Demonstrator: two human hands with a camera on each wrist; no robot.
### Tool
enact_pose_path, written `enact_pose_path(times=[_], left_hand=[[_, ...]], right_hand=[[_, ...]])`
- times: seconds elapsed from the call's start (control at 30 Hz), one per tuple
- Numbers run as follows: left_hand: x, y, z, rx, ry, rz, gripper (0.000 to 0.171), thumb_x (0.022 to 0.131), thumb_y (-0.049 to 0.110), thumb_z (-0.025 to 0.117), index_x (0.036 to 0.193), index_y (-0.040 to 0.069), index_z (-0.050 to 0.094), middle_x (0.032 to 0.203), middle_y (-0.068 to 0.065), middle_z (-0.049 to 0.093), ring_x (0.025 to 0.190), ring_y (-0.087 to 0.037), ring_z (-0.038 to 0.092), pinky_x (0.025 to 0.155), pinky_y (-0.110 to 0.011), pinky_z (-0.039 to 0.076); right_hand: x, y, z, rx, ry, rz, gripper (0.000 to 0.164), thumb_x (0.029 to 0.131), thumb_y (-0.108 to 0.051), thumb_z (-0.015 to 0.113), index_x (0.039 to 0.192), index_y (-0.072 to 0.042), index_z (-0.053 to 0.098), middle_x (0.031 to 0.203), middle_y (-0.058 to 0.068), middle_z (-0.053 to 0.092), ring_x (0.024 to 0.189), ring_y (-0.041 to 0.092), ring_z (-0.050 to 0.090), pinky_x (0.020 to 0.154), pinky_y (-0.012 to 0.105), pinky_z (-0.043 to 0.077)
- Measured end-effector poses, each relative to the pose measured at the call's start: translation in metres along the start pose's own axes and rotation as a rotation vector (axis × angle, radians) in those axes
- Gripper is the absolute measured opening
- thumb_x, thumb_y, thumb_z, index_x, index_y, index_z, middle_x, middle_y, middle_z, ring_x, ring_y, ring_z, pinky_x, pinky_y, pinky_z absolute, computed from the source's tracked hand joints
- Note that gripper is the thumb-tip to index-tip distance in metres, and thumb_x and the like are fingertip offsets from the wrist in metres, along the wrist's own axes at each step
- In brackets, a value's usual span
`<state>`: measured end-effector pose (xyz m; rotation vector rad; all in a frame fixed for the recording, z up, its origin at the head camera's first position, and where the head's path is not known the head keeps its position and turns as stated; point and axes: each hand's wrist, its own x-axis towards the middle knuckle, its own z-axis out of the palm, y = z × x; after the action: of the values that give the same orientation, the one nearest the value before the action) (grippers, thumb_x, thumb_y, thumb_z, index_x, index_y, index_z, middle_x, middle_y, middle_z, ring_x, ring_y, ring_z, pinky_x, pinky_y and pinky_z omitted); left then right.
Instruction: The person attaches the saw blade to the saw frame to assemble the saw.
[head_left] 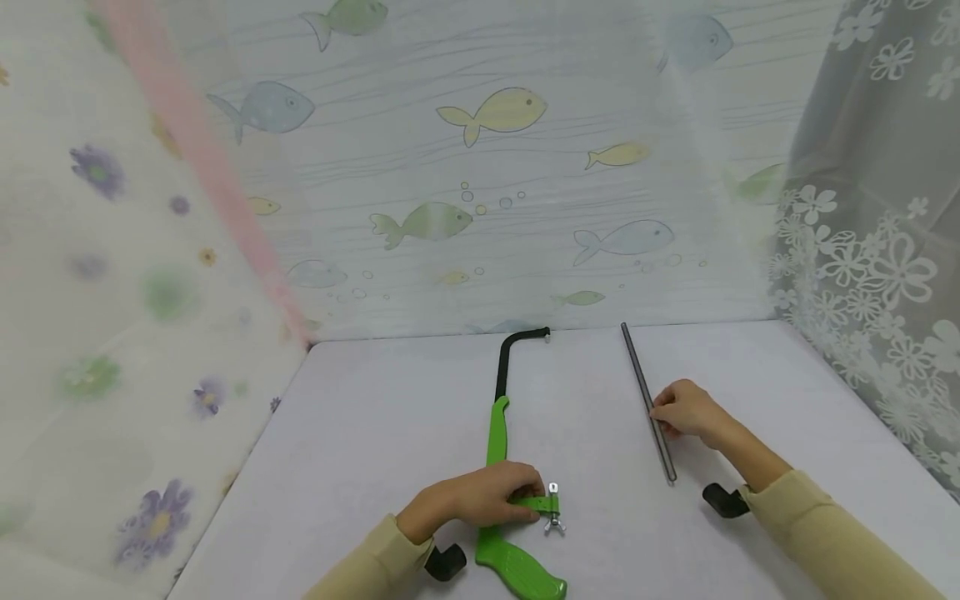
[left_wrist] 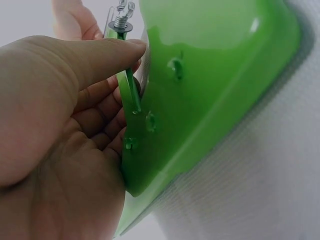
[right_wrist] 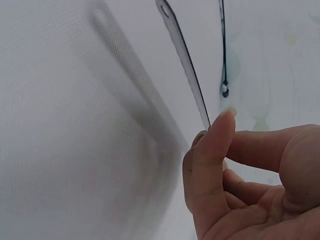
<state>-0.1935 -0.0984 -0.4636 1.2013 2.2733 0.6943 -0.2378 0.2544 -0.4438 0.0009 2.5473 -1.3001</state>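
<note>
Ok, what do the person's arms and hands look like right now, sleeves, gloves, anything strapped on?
Both hands are bare, no gloves or rings visible. The left hand and right hand come out of long pale beige sleeves that end at the wrists. A black mount sits under each wrist, the left one and the right one. No cables or markings show.

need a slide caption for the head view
Left hand grips the green hacksaw frame near its wing nut while the right hand pinches the loose blade.
</note>
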Motion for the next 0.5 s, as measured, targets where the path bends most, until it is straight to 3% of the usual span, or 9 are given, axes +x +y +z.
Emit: enact_pose_path(times=[0.5], left_hand=[[-0.001,0.003,0.0,0.004,0.001,0.004,0.011,0.1,0.016,0.068,0.11,0.012,0.065,0.09,0.013,0.053,0.079,0.001,0.045,0.07,-0.015,0.042]], right_hand=[[-0.007,-0.018,0.022,0.227,-0.205,-0.119,0.028,0.102,-0.005,0.058,0.117,0.019,0.056,0.087,0.01,0.06,0.077,0.017,0.058,0.068,0.03,0.057]])
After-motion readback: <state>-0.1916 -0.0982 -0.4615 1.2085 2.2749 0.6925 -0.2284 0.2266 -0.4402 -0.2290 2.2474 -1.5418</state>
